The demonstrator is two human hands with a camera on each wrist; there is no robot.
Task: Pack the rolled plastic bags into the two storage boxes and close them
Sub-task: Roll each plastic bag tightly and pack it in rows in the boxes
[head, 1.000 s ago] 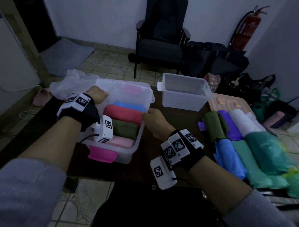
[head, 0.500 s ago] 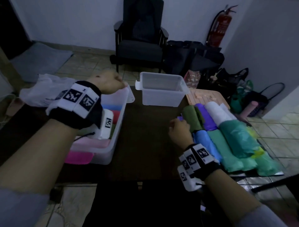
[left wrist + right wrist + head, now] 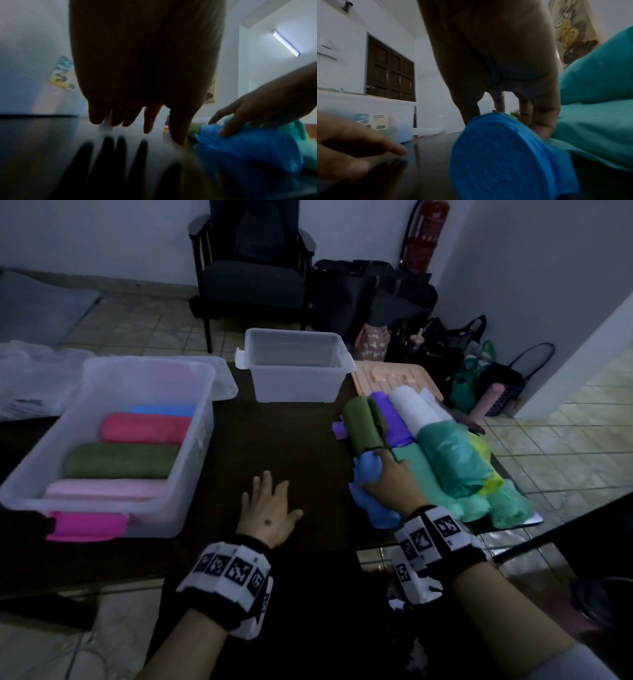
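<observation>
Head view first: we see our left hand (image 3: 265, 508) lying flat on the dark table (image 3: 291, 446), fingers spread, holding nothing. Our right hand (image 3: 390, 484) curls over a blue roll (image 3: 368, 494) at the near left edge of a pile of rolled bags (image 3: 445, 453). A large box (image 3: 191, 419) on the left holds blue, red, green and pink rolls; a smaller box (image 3: 294, 381) stands behind, nothing visible inside.

Left wrist view: we see straight fingers (image 3: 149, 121) just above the tabletop, with the right hand gripping the blue roll (image 3: 248, 147) beside them.

Right wrist view: our thumb and fingers (image 3: 544, 125) straddle the blue roll (image 3: 505, 155), which touches a teal roll (image 3: 594, 128).
</observation>
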